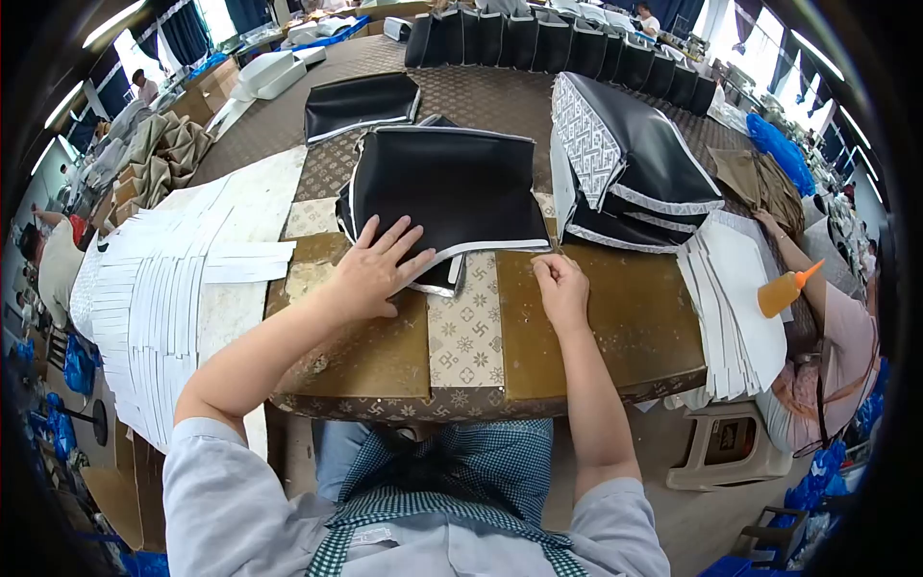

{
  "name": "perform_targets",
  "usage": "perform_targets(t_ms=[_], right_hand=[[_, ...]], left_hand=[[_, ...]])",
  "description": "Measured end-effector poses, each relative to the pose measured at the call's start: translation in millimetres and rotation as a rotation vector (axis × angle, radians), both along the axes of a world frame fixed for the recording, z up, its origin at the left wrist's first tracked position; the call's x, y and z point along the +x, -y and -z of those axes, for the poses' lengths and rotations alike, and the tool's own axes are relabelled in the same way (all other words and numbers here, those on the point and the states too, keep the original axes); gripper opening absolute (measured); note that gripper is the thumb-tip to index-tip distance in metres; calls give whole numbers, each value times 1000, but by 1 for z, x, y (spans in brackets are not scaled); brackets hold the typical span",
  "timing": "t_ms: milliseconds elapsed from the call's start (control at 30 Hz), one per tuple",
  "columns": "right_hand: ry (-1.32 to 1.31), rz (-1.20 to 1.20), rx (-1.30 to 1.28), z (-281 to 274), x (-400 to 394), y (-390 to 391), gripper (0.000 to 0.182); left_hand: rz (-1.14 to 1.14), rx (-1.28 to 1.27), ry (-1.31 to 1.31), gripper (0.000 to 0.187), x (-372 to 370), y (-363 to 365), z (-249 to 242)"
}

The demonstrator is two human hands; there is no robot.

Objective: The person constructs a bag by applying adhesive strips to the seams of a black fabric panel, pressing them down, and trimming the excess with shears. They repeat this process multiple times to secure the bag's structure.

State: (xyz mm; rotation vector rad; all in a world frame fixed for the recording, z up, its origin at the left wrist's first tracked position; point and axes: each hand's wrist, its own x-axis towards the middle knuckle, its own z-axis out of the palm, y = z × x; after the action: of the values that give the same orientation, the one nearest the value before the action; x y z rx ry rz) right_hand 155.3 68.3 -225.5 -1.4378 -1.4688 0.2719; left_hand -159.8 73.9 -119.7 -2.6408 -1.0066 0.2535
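A black leather-like piece point(452, 188) with white edging lies on the table in front of me. My left hand point(375, 269) rests on its front left part, palm down with the fingers spread. At its front right corner is my right hand point(561, 288), fingers curled and pressed together right by the white edge; what they pinch is hidden. A small black flap with white edging point(440, 277) sticks out from under the piece, between my hands. To the right stands a folded stack of black pieces point(639, 144) with a white patterned side.
White strips point(144, 279) cover the left side, and white sheets point(735, 298) lie at right near an orange squeeze bottle point(784, 291). Another black piece point(361, 104) lies behind. A row of black pieces point(558, 43) lines the back. A person in pink point(846, 337) is at right.
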Motion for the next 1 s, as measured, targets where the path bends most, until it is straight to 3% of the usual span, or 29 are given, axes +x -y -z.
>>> perform_targets(t_ms=[133, 167, 267, 333, 400, 533, 600, 667, 733, 833, 900, 967, 1000], right_hand=[[-44, -3, -19, 3, 1, -1, 10], [-38, -7, -8, 3, 1, -2, 10], [-5, -3, 1, 6, 2, -4, 11], [19, 8, -9, 4, 1, -3, 10], [-40, -21, -16, 4, 3, -1, 11], [-286, -191, 55, -12, -9, 20, 26], [-338, -298, 64, -32, -22, 41, 49], [-394, -409, 108, -40, -48, 57, 59], [-461, -433, -22, -46, -78, 73, 74], [-488, -570, -109, -53, -113, 91, 77], [-250, -544, -109, -54, -133, 95, 76], [-158, -511, -62, -54, -145, 97, 76], [-121, -490, -46, -47, -150, 94, 76]], left_hand=[[111, 74, 2, 78, -16, -5, 3], [206, 129, 113, 55, -20, -7, 3], [339, 343, 343, 15, -27, -29, -10], [181, 283, 516, 11, -18, -34, -41], [211, 403, 745, 5, -11, -38, -72], [165, 551, 950, 5, -7, -12, -129], [153, 551, 1059, 7, -15, 10, -145], [38, 404, 1236, 7, -21, 42, -151], [168, 356, 1377, 8, -34, 57, -138], [111, 187, 1546, 15, -46, 110, -126], [138, 155, 1572, 16, -56, 133, -98], [30, 113, 1496, 44, -72, 146, -70], [74, 50, 1538, 50, -78, 148, -64]])
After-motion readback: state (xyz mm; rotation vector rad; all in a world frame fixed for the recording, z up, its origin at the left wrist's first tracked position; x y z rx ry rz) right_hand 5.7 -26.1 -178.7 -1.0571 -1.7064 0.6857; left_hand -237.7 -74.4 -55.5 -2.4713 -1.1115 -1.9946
